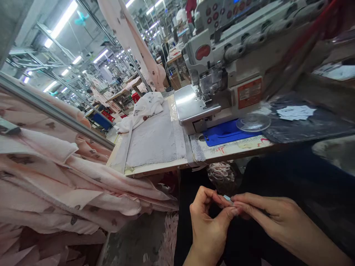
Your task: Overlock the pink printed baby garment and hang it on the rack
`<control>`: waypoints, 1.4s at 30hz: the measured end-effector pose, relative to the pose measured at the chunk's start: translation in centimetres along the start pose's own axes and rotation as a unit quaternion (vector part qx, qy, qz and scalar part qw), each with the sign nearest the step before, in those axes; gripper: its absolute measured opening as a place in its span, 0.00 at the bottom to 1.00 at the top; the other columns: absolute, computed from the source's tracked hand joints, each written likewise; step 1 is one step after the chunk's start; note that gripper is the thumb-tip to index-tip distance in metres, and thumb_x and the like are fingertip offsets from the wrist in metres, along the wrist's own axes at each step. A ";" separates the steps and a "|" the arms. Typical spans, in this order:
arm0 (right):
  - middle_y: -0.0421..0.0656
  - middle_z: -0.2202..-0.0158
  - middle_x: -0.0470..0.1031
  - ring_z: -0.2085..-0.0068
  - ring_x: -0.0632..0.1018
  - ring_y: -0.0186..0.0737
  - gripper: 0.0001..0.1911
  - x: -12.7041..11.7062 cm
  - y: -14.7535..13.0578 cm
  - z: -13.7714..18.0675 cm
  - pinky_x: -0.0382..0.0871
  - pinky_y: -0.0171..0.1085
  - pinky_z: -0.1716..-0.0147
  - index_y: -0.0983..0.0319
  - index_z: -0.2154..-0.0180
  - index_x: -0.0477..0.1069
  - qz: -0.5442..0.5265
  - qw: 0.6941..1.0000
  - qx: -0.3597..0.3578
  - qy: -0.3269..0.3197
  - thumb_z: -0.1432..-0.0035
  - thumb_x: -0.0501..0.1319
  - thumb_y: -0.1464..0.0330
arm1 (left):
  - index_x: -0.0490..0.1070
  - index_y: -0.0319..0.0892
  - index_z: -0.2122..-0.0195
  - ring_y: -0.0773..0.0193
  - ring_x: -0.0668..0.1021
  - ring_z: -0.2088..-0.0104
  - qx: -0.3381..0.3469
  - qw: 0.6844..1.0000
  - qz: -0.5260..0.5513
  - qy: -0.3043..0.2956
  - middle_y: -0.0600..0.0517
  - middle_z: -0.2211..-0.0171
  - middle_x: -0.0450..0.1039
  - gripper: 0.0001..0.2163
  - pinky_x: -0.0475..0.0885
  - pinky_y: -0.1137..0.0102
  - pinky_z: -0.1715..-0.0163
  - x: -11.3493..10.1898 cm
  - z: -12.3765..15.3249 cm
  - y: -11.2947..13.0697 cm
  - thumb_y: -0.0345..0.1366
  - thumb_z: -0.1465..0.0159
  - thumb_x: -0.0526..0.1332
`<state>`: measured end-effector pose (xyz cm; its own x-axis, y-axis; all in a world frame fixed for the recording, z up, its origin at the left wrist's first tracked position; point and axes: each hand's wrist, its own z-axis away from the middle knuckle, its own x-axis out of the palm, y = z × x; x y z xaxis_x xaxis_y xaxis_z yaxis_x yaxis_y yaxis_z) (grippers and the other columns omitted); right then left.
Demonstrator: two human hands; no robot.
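- The left hand [208,225] and the right hand [273,218] meet low in front of the person, over dark cloth [277,177] on the lap.
- Between their fingertips sits a small pale tag [227,198], thin and flat; the left thumb and forefinger are curled nearly closed and pinch it from one side, while the right hand's fingers lie long and almost straight, pressed together on its other end.
- Just above the hands hangs a bunched piece of pink-and-white patterned fabric [222,175] under the table edge.
- The wooden table [155,170] carries a flat grey towel-like mat [155,138], rough in texture, with a crumpled white printed garment [144,109] at its far end.
- A grey-white sewing machine [230,66] stands on the table, with a shiny metal plate and a red-orange label.
- In front of it lies a blue plastic tray [222,135] with a clear round disc [253,122] at its edge, beside a printed ruler strip [235,146].
- White paper slips [295,112] lie on a dark sheet to the right.
- A soft heap of pink fabric with dark motifs [55,177] fills the left.
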<state>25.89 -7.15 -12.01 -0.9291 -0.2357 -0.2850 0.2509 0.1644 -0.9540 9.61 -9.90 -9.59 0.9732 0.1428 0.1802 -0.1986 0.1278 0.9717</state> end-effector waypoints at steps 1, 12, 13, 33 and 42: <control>0.34 0.69 0.81 0.69 0.82 0.40 0.13 0.0 0.0 0.1 0.73 0.30 0.72 0.50 0.67 0.83 0.003 1.000 0.001 -0.003 0.38 0.60 0.57 | 0.64 0.41 0.71 0.69 0.75 0.68 0.004 1.000 0.003 -0.008 0.55 0.72 0.74 0.15 0.72 0.71 0.60 0.0 0.1 0.0 0.28 0.46 0.73; 0.39 0.77 0.75 0.74 0.76 0.38 0.19 -0.3 -0.2 -0.7 0.68 0.31 0.73 0.56 0.70 0.82 -0.091 0.989 0.056 -0.105 0.38 0.63 0.51 | 0.57 0.42 0.70 0.74 0.71 0.70 -0.032 0.989 0.133 -0.064 0.57 0.73 0.70 0.25 0.70 0.76 0.65 -0.3 -0.4 -0.6 0.33 0.49 0.78; 0.40 0.77 0.76 0.74 0.76 0.38 0.19 -0.3 0.0 -0.8 0.69 0.31 0.73 0.57 0.70 0.82 -0.108 0.986 0.062 -0.111 0.39 0.64 0.51 | 0.57 0.42 0.70 0.74 0.71 0.70 -0.042 0.986 0.142 -0.074 0.57 0.73 0.71 0.26 0.70 0.76 0.66 -0.4 -0.5 -0.7 0.34 0.50 0.79; 0.44 0.73 0.79 0.74 0.79 0.40 0.23 0.0 1.7 -0.7 0.73 0.34 0.71 0.61 0.67 0.83 -0.167 0.965 0.120 -0.162 0.37 0.65 0.48 | 0.64 0.39 0.64 0.75 0.76 0.73 -0.152 0.971 0.175 -0.061 0.55 0.75 0.76 0.23 0.69 0.77 0.66 -1.4 -0.8 -0.1 0.37 0.49 0.79; 0.37 0.73 0.77 0.72 0.78 0.40 0.17 0.7 1.0 0.3 0.66 0.36 0.71 0.54 0.68 0.79 0.036 0.995 0.058 -0.073 0.34 0.56 0.55 | 0.63 0.41 0.68 0.70 0.77 0.73 -0.101 0.989 0.104 0.004 0.54 0.74 0.78 0.27 0.72 0.74 0.67 -0.5 -0.5 -0.3 0.33 0.59 0.81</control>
<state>25.60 -7.45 -13.22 -0.8609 -0.3647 -0.3548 0.3520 0.0766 -0.9329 9.11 -9.54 -10.09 0.9080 0.1945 0.3712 -0.4147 0.2888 0.8629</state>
